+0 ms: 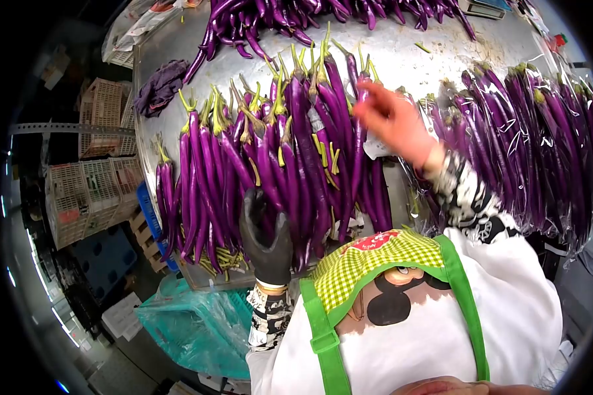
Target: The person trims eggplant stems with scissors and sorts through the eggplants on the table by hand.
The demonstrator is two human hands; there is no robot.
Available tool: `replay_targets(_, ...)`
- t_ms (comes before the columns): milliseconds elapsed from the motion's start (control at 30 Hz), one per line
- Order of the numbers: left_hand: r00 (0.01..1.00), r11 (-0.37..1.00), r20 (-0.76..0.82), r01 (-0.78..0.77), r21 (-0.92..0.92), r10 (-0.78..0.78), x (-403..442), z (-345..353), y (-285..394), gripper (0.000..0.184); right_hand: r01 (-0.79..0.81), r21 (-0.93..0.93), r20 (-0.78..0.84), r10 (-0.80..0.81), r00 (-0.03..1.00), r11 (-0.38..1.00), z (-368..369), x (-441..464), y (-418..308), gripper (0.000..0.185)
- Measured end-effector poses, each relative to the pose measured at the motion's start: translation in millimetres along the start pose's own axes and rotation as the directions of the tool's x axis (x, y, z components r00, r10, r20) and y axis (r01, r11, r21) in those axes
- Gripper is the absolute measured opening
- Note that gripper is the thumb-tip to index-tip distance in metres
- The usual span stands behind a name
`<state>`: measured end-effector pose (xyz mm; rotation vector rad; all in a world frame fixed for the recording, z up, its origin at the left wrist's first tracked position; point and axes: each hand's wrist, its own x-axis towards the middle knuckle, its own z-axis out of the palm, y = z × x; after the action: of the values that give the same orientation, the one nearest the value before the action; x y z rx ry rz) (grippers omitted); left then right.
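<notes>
Long, slender eggplants (303, 151) are gleaming deep purple, green stems pointing far, lying across the metal desk (402, 69)! The gloved left hand (268, 245) is reaching among their near ends, fingers parted, grip unclear; the bare right hand (396, 123) is blurring near the stems, its fingers' hold impossible to tell.

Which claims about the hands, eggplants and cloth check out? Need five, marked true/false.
1. The left hand wears a black glove. True.
2. The right hand wears a matching glove. False: the right hand is bare.
3. Long purple eggplants in clear plastic lie right of the unwrapped eggplants. True.
4. The crumpled dark purple cloth lies on the wrapped eggplants. False: the cloth lies left of them, on the metal table.
5. The right hand looks motion-blurred. True.
</notes>
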<state>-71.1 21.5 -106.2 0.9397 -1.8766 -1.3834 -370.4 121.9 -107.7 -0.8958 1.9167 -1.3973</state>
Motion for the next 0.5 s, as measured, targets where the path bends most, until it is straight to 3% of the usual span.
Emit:
replay_targets(67, 0.997, 0.977, 0.002, 0.08, -0.197, -0.081, -2.1, 2.8, 2.8, 0.061, -0.158, -0.182, 0.136, 0.184, 0.973, 0.971, 22.3, -37.1, -12.8, 0.07)
replay_targets(133, 0.979, 0.963, 0.039, 0.205, -0.176, -0.201, -5.3, 6.0, 14.0, 0.062, -0.101, -0.507, 0.2, 0.231, 0.952, 0.856, 48.0, -57.1, 7.6, 0.084)
replay_targets(167, 0.964, 0.95, 0.055, 0.267, -0.164, -0.261, -6.4, 8.3, 19.7, 0.062, -0.078, -0.559, 0.222, 0.24, 0.945, 0.826, 54.1, -60.8, 14.8, 0.087)
replay_targets(233, 0.985, 0.982, 0.11, 0.116, 0.151, -0.133, -3.4, 16.7, 29.1, 0.071, -0.072, -0.629, 0.174, 0.23, 0.957, 0.774, 65.6, -56.3, 9.3, 0.087)
replay_targets(267, 0.986, 0.953, 0.152, 0.024, 0.302, -0.073, 0.7, 21.9, 31.7, 0.075, -0.07, -0.66, 0.149, 0.221, 0.964, 0.748, 68.4, -52.7, 7.9, 0.087)
replay_targets(300, 0.979, 0.856, 0.201, -0.134, 0.499, 0.037, 5.1, 27.7, 26.2, 0.087, -0.033, -0.683, 0.073, 0.113, 0.991, 0.73, 78.5, -51.0, 29.0, 0.086)
replay_targets(400, 0.946, 0.597, 0.323, -0.282, 0.751, 0.04, 24.0, 48.1, 31.4, 0.099, -0.153, -0.342, 0.09, 0.194, 0.977, 0.927, 68.1, -49.0, 22.9, 0.083)
replay_targets(433, 0.945, 0.595, 0.323, -0.235, 0.769, -0.044, 27.4, 53.1, 33.1, 0.109, -0.264, -0.155, 0.068, 0.277, 0.959, 0.952, 65.7, -51.5, 16.5, 0.071)
replay_targets(500, 0.944, 0.565, 0.32, -0.223, 0.795, -0.078, 31.6, 58.6, 29.2, 0.108, -0.312, 0.113, 0.13, 0.297, 0.946, 0.943, 53.2, -57.9, 19.8, 0.055)
